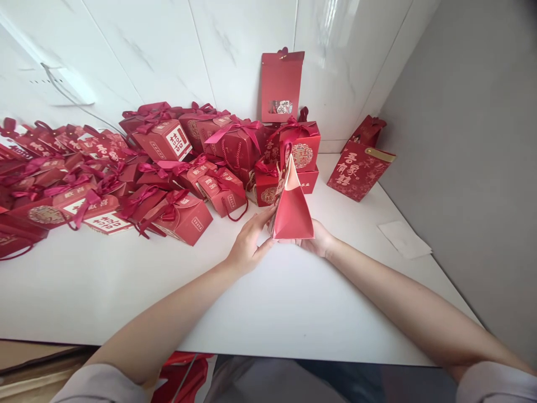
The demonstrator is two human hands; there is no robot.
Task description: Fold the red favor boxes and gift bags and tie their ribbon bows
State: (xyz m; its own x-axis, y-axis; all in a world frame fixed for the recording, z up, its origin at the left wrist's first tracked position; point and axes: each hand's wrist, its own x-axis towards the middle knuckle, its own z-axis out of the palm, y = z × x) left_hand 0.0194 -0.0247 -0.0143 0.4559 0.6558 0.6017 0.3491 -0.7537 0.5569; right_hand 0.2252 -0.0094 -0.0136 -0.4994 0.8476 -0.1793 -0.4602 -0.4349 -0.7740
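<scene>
Between my two hands, just above the white table, is a red paper gift box (293, 215) with a pointed, triangular side turned toward me. My left hand (251, 240) grips its left side, the thumb along the lower edge and the fingers on the face. From the right, my right hand (318, 238) supports the lower right corner, with its fingers partly hidden under and behind the box. Right behind it stand a red box with a ribbon bow (302, 148) and a small red box with gold print (266, 187).
Many red gift boxes with ribbons (184, 215) crowd the left and back of the white table (319, 313). A tall red box (282, 84) stands high at the back. To the right are a red bag with gold trim (361, 168) and a white paper (405, 238), near the grey wall (470, 168).
</scene>
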